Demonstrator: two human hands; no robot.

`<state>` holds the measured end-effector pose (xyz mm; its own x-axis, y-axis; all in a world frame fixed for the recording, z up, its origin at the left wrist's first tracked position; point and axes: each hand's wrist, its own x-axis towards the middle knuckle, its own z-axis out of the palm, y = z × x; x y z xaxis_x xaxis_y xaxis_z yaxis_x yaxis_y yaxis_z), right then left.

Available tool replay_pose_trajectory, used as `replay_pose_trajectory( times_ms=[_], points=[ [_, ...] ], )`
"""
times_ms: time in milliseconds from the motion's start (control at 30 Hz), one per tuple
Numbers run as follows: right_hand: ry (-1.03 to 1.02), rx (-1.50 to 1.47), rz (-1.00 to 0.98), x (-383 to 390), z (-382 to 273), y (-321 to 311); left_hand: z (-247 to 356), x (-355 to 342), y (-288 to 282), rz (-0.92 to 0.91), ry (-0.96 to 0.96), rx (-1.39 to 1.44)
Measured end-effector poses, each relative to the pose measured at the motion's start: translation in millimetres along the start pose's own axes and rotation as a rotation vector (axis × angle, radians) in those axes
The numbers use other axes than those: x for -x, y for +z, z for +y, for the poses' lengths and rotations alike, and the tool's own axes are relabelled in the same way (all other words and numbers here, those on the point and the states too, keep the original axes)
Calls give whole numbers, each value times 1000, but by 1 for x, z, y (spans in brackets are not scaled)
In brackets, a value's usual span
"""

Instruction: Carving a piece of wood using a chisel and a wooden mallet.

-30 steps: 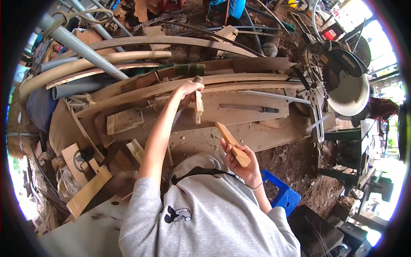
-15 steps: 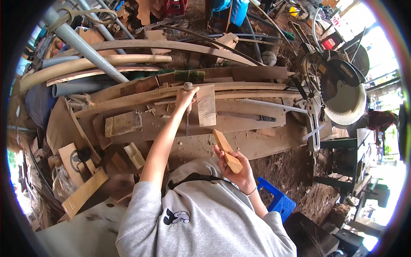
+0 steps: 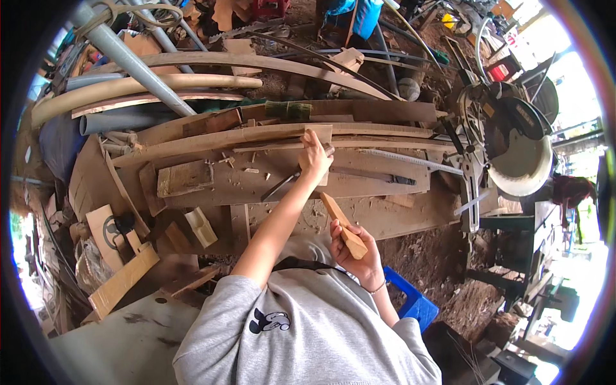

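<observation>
My left hand (image 3: pixel 313 159) is closed around a chisel (image 3: pixel 280 187), a long dark blade with a wooden handle, tilted so its blade points toward the lower left. Behind that hand is a flat, pale wooden board (image 3: pixel 319 132), mostly covered; whether the fingers also grip it I cannot tell. Nearer to my body, my right hand (image 3: pixel 361 258) holds a narrow orange-brown wooden block (image 3: pixel 344 227), its sloped end pointing away from me. A saw-like dark blade (image 3: pixel 374 174) lies on the work surface to the right of my left hand.
Wood chips lie around a rough wooden block (image 3: pixel 185 179) on the workbench (image 3: pixel 308 218). A circular miter saw (image 3: pixel 521 160) stands at the right. Long curved wooden strips (image 3: pixel 256 133) and grey pipes (image 3: pixel 138 61) run behind. A blue plastic stool (image 3: pixel 417 303) is by my right elbow.
My left hand has moved right, over the pale board, and the chisel has gone from upright to tilted. The right hand keeps hold of the wooden block in nearly the same place.
</observation>
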<state>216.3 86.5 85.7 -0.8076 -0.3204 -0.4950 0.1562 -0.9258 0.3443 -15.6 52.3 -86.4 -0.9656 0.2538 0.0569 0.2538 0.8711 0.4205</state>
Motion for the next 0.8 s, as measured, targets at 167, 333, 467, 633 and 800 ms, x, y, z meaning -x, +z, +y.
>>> replay_pose_trajectory(
  times_ms=[167,333,467,633,800],
  points=[
    [2,-73,-27,4,-7,-8,-16,4,-42,-161,60,217],
    [-48,-57,43,6,-4,0,-32,17,-99,-721,-210,495],
    [-89,-2,81,7,-4,1,-50,31,-86,-770,-81,389],
    [-66,-24,47,6,-4,-7,-80,31,-76,-670,-21,513],
    [-41,-69,27,7,-2,-6,-106,18,-76,-498,-4,713]
  ],
)
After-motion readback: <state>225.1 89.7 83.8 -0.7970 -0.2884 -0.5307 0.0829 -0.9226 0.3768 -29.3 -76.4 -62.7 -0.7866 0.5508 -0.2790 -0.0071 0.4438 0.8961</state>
